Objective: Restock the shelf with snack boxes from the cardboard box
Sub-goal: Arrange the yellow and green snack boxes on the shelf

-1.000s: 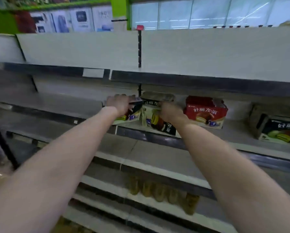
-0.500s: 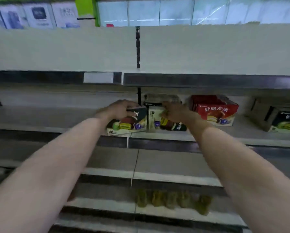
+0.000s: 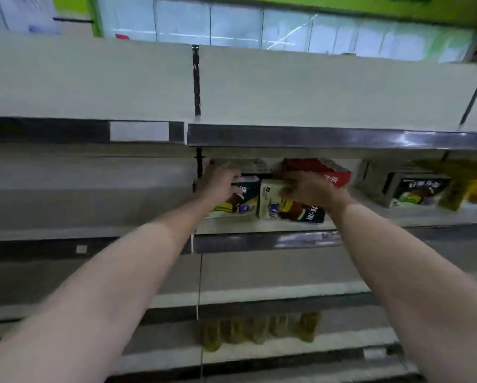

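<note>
Our left hand curls its fingers over the top of a dark snack box on the shelf. Just beside it, our right hand grips a pale box printed with cakes, fingers curled.

A pale cream back panel spans the store fixture, split by a dark slotted upright post. Above it, a bright green wall band frames pale blue glossy panels.
</note>
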Action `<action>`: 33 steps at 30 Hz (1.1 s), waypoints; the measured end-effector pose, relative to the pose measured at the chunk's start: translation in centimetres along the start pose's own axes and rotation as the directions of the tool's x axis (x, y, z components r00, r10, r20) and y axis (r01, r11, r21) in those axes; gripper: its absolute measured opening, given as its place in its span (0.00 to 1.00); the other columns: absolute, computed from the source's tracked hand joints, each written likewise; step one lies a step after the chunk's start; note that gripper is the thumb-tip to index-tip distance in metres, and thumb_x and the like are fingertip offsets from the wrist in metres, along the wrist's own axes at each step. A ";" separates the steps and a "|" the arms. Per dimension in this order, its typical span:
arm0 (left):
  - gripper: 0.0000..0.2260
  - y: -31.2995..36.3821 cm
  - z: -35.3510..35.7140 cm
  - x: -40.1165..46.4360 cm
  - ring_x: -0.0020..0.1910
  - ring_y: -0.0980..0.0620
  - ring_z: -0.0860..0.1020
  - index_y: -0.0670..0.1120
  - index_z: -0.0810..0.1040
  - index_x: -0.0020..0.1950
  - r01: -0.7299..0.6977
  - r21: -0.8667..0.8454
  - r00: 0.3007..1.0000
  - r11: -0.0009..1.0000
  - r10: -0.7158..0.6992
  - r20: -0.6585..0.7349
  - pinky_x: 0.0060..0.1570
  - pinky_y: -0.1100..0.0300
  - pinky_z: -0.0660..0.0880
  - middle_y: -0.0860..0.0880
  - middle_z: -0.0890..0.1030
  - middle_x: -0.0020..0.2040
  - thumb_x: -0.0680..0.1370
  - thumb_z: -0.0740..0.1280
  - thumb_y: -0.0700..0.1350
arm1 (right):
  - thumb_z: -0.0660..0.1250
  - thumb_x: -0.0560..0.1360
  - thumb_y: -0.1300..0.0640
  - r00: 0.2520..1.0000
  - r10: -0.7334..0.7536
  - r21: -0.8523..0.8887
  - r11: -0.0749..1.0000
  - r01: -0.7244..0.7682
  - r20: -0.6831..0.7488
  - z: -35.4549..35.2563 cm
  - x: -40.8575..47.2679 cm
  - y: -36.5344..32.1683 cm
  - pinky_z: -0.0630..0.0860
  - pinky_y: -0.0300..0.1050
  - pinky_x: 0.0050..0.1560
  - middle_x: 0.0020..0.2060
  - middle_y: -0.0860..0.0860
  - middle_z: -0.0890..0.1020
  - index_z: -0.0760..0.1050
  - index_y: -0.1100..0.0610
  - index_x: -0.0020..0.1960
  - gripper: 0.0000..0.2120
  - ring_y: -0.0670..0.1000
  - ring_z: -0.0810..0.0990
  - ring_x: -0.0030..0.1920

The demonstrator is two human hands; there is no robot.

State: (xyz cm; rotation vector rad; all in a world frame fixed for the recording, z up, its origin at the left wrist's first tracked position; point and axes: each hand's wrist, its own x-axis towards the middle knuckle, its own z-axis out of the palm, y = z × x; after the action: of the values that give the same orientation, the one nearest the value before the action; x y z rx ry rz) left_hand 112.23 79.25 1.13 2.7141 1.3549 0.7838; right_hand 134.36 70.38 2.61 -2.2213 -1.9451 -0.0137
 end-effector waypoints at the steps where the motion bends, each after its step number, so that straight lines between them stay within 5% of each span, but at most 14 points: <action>1: 0.21 0.8 0.3 0.3 0.71 0.43 0.67 0.47 0.75 0.70 0.015 -0.010 1.000 1.000 -0.015 -0.010 0.65 0.55 0.64 0.44 0.69 0.73 0.77 0.70 0.48 | 0.64 0.79 0.42 1.000 0.021 0.009 1.000 -0.021 0.008 -0.2 -0.2 0.5 0.68 0.50 0.69 0.72 0.51 0.72 0.65 0.46 0.75 0.27 0.58 0.72 0.68; 6: 0.24 3.3 2.0 2.2 0.78 0.44 0.57 0.48 0.71 0.73 0.050 -0.029 0.999 0.998 -0.050 -0.012 0.74 0.53 0.52 0.45 0.61 0.79 0.77 0.70 0.46 | 0.64 0.80 0.43 0.998 0.030 0.026 0.999 -0.032 0.054 -1.4 -0.5 2.3 0.65 0.49 0.69 0.73 0.53 0.71 0.65 0.50 0.75 0.27 0.57 0.70 0.70; 18: 0.25 5.2 4.5 4.2 0.74 0.40 0.62 0.53 0.71 0.72 0.034 0.057 0.997 0.998 -0.029 -0.078 0.72 0.47 0.58 0.44 0.68 0.74 0.77 0.67 0.37 | 0.68 0.77 0.45 0.996 -0.079 0.139 0.988 0.071 0.051 -1.1 -0.8 3.4 0.72 0.50 0.63 0.64 0.51 0.77 0.70 0.48 0.70 0.23 0.56 0.76 0.63; 22: 0.18 5.9 3.5 4.8 0.66 0.41 0.70 0.48 0.78 0.62 0.000 -0.077 0.997 0.997 -0.006 -0.077 0.64 0.54 0.68 0.43 0.75 0.64 0.75 0.67 0.33 | 0.71 0.77 0.48 0.992 -0.076 0.145 0.988 0.061 0.100 -1.8 -0.7 3.7 0.70 0.46 0.58 0.59 0.47 0.75 0.70 0.51 0.70 0.24 0.51 0.74 0.57; 25: 0.13 7.4 2.4 4.8 0.58 0.44 0.76 0.44 0.79 0.60 -0.040 -0.256 0.998 0.966 0.025 -0.063 0.52 0.60 0.70 0.44 0.79 0.59 0.79 0.63 0.34 | 0.73 0.75 0.48 0.994 -0.066 0.113 0.992 0.055 0.092 -2.5 -0.3 4.3 0.71 0.47 0.63 0.63 0.50 0.76 0.72 0.51 0.70 0.26 0.54 0.74 0.63; 28: 0.09 9.6 1.7 4.8 0.54 0.50 0.77 0.44 0.79 0.60 -0.052 -0.441 0.992 0.896 0.097 0.081 0.52 0.61 0.71 0.47 0.80 0.57 0.81 0.63 0.40 | 0.74 0.74 0.47 0.998 -0.031 0.049 0.998 0.029 0.046 -3.3 -0.4 5.0 0.71 0.45 0.63 0.66 0.51 0.76 0.73 0.51 0.70 0.27 0.55 0.75 0.65; 33: 0.19 12.7 2.3 6.1 0.56 0.50 0.77 0.49 0.76 0.65 -0.103 -0.291 0.955 0.951 0.177 0.239 0.56 0.58 0.73 0.50 0.78 0.60 0.75 0.73 0.46 | 0.75 0.72 0.45 0.998 0.056 0.111 0.992 -0.054 -0.014 -4.3 -1.7 8.0 0.73 0.48 0.64 0.63 0.51 0.77 0.75 0.51 0.67 0.26 0.54 0.76 0.62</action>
State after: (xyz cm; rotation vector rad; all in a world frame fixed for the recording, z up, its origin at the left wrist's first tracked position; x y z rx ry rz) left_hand 125.82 76.34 4.59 2.5982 0.9299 0.5439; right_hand 142.52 67.07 5.57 -2.1944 -1.8288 0.0804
